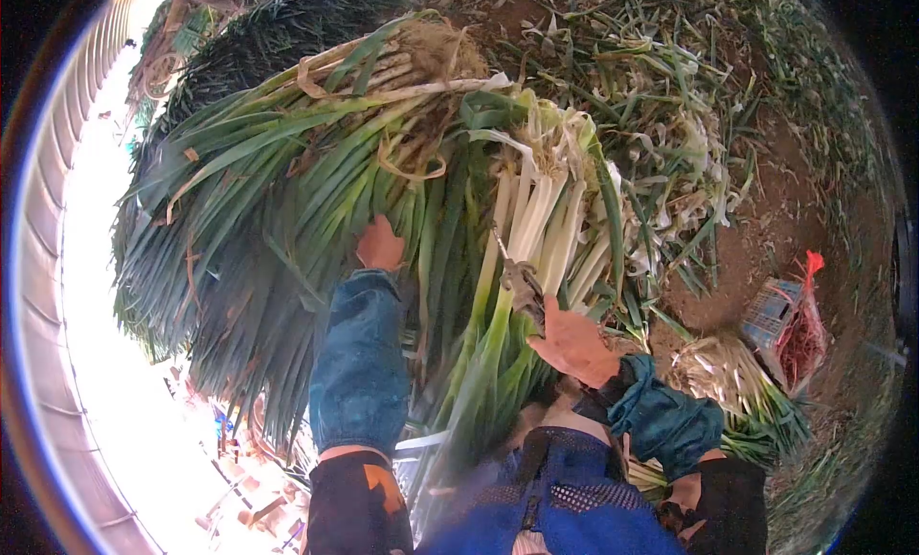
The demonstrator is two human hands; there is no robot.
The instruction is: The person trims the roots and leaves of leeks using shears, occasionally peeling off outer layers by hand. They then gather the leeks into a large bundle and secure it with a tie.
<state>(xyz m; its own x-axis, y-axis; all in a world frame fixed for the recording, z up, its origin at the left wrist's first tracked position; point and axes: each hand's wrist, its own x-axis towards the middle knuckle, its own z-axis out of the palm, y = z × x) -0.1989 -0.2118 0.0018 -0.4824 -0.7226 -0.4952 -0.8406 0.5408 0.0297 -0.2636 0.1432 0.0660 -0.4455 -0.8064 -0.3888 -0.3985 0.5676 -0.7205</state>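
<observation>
My left hand [380,245] is bent down into the green leaves of a large heap of leeks [278,172], its fingertips out of sight and leaves under its grip. In my right hand [577,347] is a small metal tool [522,285] with a thin pointed end, held over the leeks in front of me. Those leeks [541,220] lie with white stalks and roots pointing away and green leaves running down towards my lap.
Cut leaves and trimmings [670,143] litter the brown soil at the upper right. A smaller leek bunch [732,383] lies at the lower right, beside a bag of red strings [799,339]. Ribbed sheeting [53,296] curves along the left edge.
</observation>
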